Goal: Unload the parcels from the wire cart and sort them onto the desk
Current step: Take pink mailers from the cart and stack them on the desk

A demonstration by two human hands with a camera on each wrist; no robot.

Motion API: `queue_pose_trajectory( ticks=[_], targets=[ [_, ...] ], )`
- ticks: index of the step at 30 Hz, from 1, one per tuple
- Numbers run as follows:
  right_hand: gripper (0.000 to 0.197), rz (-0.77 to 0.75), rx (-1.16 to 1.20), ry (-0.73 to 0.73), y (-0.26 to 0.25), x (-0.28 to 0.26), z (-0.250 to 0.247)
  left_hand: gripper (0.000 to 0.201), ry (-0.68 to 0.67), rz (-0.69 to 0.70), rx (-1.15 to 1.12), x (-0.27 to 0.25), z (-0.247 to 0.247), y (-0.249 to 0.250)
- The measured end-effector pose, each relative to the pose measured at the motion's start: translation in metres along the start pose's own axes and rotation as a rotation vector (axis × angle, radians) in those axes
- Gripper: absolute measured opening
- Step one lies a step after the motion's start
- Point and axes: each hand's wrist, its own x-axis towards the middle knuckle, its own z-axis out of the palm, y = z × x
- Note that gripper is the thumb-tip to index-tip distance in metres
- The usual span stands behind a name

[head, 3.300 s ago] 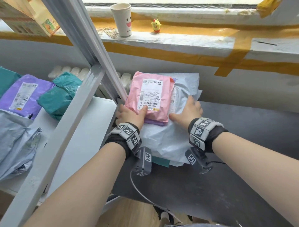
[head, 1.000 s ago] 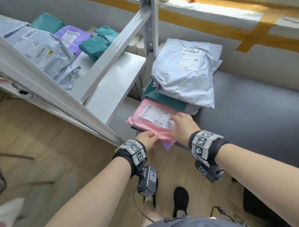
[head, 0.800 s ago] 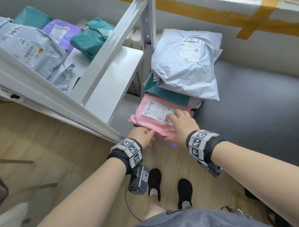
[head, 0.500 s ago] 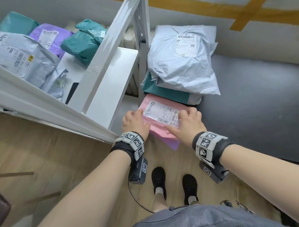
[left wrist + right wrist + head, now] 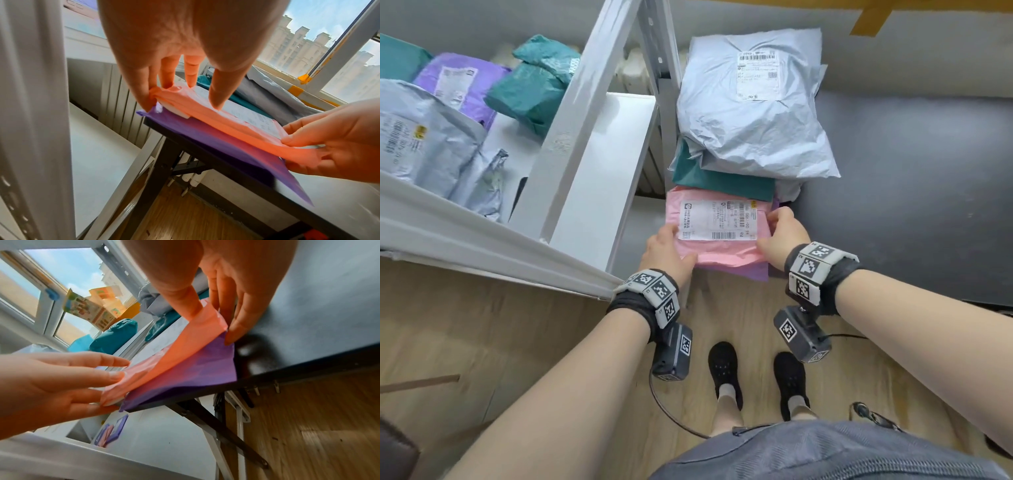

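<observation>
Both grips, left hand [image 5: 667, 253] and right hand [image 5: 781, 239], pinch the flat pink plastic parcel [image 5: 719, 233] at the dark tabletop's [image 5: 914, 192] 6 o'clock edge; wrist views reveal a purple mailer [image 5: 216, 146] beneath.

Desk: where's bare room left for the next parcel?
Free: the dark desk top right of the grey parcel stack, out to the right edge. Also the white shelf board beside the teal parcel. Crowded: the desk's left corner, where both hands pinch the pink parcel lying on a purple parcel overhanging the front edge.
</observation>
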Motion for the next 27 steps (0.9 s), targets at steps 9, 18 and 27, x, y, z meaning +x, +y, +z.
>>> queue_pose_trajectory(
  ticks=[9,18,27],
  targets=[
    [0.05,-0.158,-0.175,0.026,0.015,-0.018,0.01,0.05,0.051,0.274,0.567,-0.007,0.006,0.011],
    [0.033,-0.191,-0.057,-0.005,0.019,-0.02,-0.004,0.04,0.045,0.269,0.521,-0.007,0.003,0.024],
    [0.041,-0.126,0.089,0.194,0.028,-0.038,-0.071,0.035,0.08,0.657,0.372,-0.014,0.0,0.11]
  ],
)
